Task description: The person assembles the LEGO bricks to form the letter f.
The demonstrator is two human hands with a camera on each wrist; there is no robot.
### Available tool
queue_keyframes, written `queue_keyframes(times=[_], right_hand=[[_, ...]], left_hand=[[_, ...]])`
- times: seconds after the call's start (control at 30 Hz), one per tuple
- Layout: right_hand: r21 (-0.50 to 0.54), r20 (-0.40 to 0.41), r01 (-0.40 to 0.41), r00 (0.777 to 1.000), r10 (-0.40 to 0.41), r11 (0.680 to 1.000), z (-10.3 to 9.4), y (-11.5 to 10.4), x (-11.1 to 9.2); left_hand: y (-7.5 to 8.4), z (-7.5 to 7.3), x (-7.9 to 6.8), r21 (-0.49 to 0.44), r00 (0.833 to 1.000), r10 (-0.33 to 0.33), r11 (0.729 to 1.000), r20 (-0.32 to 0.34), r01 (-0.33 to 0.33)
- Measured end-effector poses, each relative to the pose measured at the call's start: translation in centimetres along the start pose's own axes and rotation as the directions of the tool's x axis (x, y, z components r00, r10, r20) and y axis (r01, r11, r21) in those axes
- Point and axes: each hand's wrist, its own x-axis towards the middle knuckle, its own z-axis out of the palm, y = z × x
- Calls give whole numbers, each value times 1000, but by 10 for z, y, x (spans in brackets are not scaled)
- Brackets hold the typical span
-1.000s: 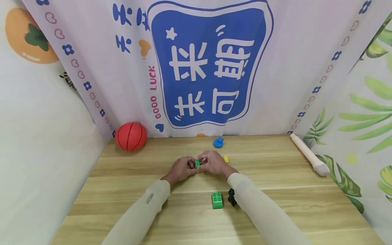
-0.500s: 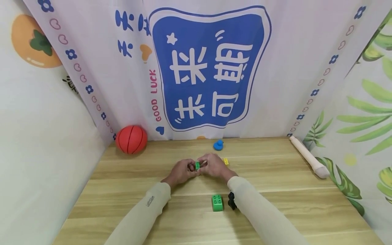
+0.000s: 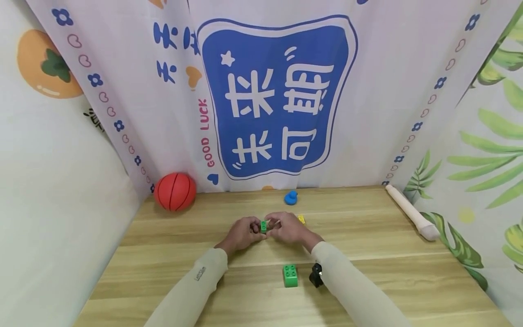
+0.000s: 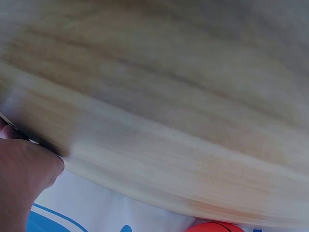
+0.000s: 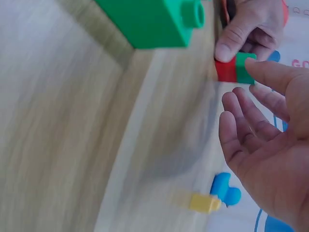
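Observation:
My left hand (image 3: 243, 232) holds a small stack of toy building bricks over the middle of the table. In the right wrist view its thumb presses the red brick (image 5: 225, 71), which is joined to a green brick (image 5: 245, 67). Only the green one shows in the head view. My right hand (image 3: 288, 227) is at the stack's right side, thumb and index fingertips beside the green brick; whether they touch it is unclear. Its other fingers are loosely spread. The left wrist view is blurred and shows just part of the left hand (image 4: 29, 169), bricks hidden.
A larger green brick (image 3: 290, 275) stands nearer me, beside a black object (image 3: 316, 275) at the right sleeve. Behind the right hand are a yellow brick (image 3: 301, 219) and a blue toy duck (image 3: 291, 198). A red ball (image 3: 175, 191) and a pale stick (image 3: 410, 211) lie at the sides.
My right hand has drawn slightly right, its fingers loosening from the green brick. The left hand keeps its hold. The head view has tilted up a little, so everything sits lower.

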Motion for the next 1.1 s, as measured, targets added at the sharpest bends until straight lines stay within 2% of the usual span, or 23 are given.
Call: queue_keyframes(times=[0.17, 0.3, 0.47, 0.57, 0.67, 0.77, 0.87, 0.93, 1.0, 1.1], right_hand=[[8, -103, -11, 995, 12, 1000, -24, 14, -19], [-42, -191, -26, 981, 18, 999, -51, 34, -38], [-139, -213, -93, 975, 62, 986, -70, 67, -74], [-162, -182, -120, 979, 90, 979, -72, 83, -98], [-128, -147, -115, 984, 96, 985, -72, 88, -119], [-81, -86, -101, 992, 94, 992, -75, 83, -135], [-60, 26, -110, 993, 112, 992, -76, 72, -148], [-62, 120, -119, 985, 125, 991, -76, 64, -155], [-82, 208, -136, 967, 150, 987, -74, 54, -161], [-124, 268, -185, 940, 213, 975, -70, 40, -167]], left_hand=[[0, 3, -2, -2, 1000, -13, 1000, 21, 13], [-1, 4, -3, -3, 1000, -20, 1000, 19, 20], [-1, 2, -5, -8, 1000, -31, 999, 6, 31], [-1, 1, -6, -13, 999, -34, 999, 3, 34], [-1, 1, -5, -9, 1000, -27, 1000, 3, 27], [-1, 1, -5, -6, 1000, -16, 1000, -4, 16], [-1, 2, -4, -10, 1000, -17, 1000, -7, 17], [-1, 2, -4, -14, 1000, -18, 1000, -7, 18], [-1, 2, -4, -17, 1000, -20, 1000, -5, 20], [-1, 1, -4, -18, 1000, -17, 1000, -5, 17]])
